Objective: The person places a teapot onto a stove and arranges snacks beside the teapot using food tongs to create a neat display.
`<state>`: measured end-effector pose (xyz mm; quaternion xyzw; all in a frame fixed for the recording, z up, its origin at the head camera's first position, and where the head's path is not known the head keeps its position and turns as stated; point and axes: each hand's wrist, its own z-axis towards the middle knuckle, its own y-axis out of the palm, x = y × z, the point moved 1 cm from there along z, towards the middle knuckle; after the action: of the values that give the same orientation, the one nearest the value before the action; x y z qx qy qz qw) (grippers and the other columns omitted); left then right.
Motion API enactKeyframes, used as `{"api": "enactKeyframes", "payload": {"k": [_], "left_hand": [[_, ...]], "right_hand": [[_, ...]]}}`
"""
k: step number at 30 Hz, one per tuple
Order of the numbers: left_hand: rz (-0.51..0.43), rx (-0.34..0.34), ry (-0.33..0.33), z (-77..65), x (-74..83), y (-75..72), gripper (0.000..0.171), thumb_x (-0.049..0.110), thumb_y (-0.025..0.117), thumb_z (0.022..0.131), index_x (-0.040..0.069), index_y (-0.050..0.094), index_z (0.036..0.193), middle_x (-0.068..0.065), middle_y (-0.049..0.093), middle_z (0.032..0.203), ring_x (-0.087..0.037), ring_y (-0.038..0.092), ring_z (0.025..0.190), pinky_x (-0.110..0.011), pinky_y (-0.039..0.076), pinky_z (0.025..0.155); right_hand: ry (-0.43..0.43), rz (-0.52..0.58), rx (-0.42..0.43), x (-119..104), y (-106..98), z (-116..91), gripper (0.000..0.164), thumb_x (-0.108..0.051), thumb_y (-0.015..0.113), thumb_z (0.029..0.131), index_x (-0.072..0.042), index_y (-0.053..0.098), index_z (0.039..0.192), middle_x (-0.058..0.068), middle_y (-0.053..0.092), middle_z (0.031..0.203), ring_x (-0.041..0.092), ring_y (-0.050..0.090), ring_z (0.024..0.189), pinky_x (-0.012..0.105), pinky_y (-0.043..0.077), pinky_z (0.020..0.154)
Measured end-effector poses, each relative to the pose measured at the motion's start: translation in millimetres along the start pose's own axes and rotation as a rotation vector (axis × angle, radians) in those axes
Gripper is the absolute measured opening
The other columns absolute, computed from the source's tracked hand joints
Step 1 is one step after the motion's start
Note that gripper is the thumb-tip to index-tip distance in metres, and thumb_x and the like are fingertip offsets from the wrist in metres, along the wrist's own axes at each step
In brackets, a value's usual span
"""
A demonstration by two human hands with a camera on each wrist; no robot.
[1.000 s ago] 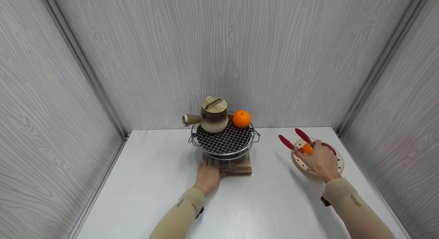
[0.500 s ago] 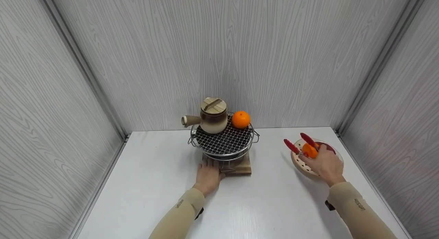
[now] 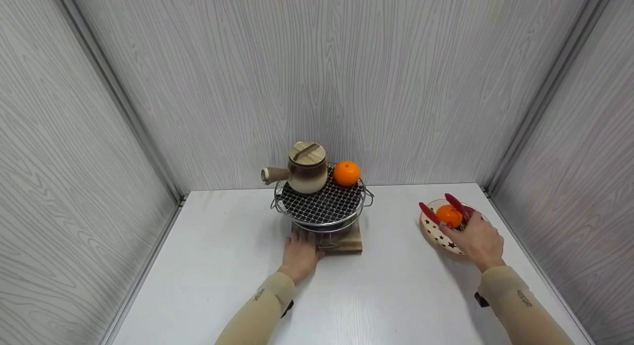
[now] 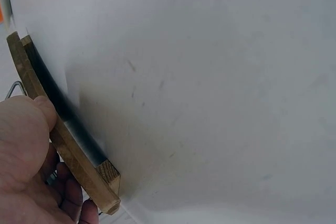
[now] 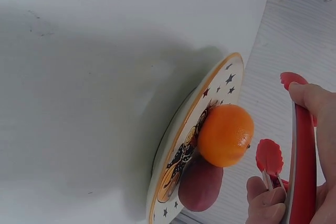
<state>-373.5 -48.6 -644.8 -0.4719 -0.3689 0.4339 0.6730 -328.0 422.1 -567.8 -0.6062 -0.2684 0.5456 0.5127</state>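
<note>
My left hand (image 3: 299, 256) lies at the front left of a wooden board (image 3: 350, 242) under a round wire grill. In the left wrist view its thumb presses the edge of the board (image 4: 84, 166), with the other fingers on the far side. Over at the right, my right hand (image 3: 478, 240) holds red-tipped tongs (image 3: 428, 214), their arms spread. They reach over a star-patterned plate (image 3: 436, 236) bearing an orange (image 3: 449, 215). A dark red oval fruit (image 5: 201, 183) sits beside the orange in the right wrist view, where the tong tips show apart from both.
A brown-and-cream side-handled pot (image 3: 309, 179) with a wooden lid stands on the black mesh grill (image 3: 322, 206). Another orange (image 3: 346, 173) rests at the grill's back right. Grey wood-grain panels (image 3: 317, 87) enclose the white table (image 3: 381, 295) at the back and sides.
My right hand and the tongs have shifted right and slightly toward me, the tips now around the plate's orange in the head view. My left hand stays on the board.
</note>
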Motion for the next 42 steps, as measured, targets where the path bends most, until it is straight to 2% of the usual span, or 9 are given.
{"api": "enactKeyframes", "payload": {"k": [5, 12, 18, 22, 25, 35, 42], "left_hand": [[-0.012, -0.004, -0.004, 0.5, -0.4, 0.3, 0.083, 0.049, 0.078, 0.102, -0.004, 0.051, 0.16, -0.036, 0.05, 0.166, -0.056, 0.051, 0.153, -0.062, 0.054, 0.112], [-0.029, 0.015, -0.005, -0.1, -0.1, 1.4, 0.084, 0.048, 0.082, 0.099, -0.004, 0.053, 0.158, -0.033, 0.056, 0.163, -0.053, 0.057, 0.147, -0.061, 0.056, 0.106], [-0.023, 0.019, -0.007, 0.5, -1.5, 4.3, 0.086, 0.049, 0.081, 0.099, -0.004, 0.052, 0.16, -0.033, 0.053, 0.165, -0.054, 0.054, 0.152, -0.061, 0.055, 0.109], [-0.024, 0.034, -0.004, 0.8, -2.2, 5.4, 0.086, 0.049, 0.082, 0.098, -0.004, 0.053, 0.159, -0.033, 0.054, 0.164, -0.055, 0.054, 0.151, -0.061, 0.055, 0.108], [-0.023, 0.038, -0.002, 0.4, -2.4, 5.0, 0.086, 0.05, 0.082, 0.098, -0.004, 0.053, 0.158, -0.033, 0.055, 0.163, -0.055, 0.054, 0.151, -0.06, 0.056, 0.108], [-0.015, 0.028, -0.01, 1.1, -1.4, 1.1, 0.088, 0.05, 0.082, 0.099, -0.004, 0.051, 0.161, -0.033, 0.053, 0.165, -0.053, 0.055, 0.15, -0.059, 0.055, 0.109], [-0.016, 0.026, 0.001, -0.5, 0.0, -0.1, 0.08, 0.048, 0.08, 0.101, -0.005, 0.055, 0.156, -0.032, 0.056, 0.163, -0.054, 0.054, 0.153, -0.061, 0.055, 0.109]], "right_hand": [[0.01, 0.001, 0.015, 3.5, 2.5, -1.2, 0.101, -0.071, 0.075, 0.095, 0.013, 0.05, 0.146, 0.043, 0.069, 0.13, 0.048, 0.071, 0.09, 0.065, 0.065, 0.085], [-0.002, -0.003, 0.054, 11.3, 5.5, -1.1, 0.092, -0.067, 0.077, 0.095, 0.014, 0.054, 0.131, 0.041, 0.073, 0.109, 0.04, 0.066, 0.071, 0.057, 0.063, 0.067], [0.026, -0.016, 0.019, 15.6, 7.8, -0.5, 0.092, -0.065, 0.08, 0.094, 0.014, 0.052, 0.133, 0.038, 0.072, 0.107, 0.036, 0.062, 0.07, 0.049, 0.059, 0.061], [0.045, -0.018, -0.009, 15.6, 8.5, -0.3, 0.094, -0.066, 0.08, 0.093, 0.014, 0.051, 0.134, 0.04, 0.072, 0.114, 0.037, 0.063, 0.073, 0.05, 0.061, 0.064], [0.047, -0.023, -0.015, 14.5, 9.2, -0.5, 0.096, -0.067, 0.079, 0.094, 0.015, 0.051, 0.135, 0.043, 0.071, 0.121, 0.041, 0.068, 0.077, 0.055, 0.064, 0.069], [0.02, -0.019, -0.025, 7.8, 11.7, -1.2, 0.1, -0.07, 0.08, 0.092, 0.013, 0.05, 0.139, 0.045, 0.068, 0.132, 0.054, 0.073, 0.102, 0.069, 0.064, 0.092], [0.03, -0.044, -0.06, 12.0, 12.6, -1.9, 0.099, -0.069, 0.08, 0.092, 0.014, 0.049, 0.135, 0.046, 0.068, 0.128, 0.053, 0.074, 0.098, 0.065, 0.065, 0.084]]}}
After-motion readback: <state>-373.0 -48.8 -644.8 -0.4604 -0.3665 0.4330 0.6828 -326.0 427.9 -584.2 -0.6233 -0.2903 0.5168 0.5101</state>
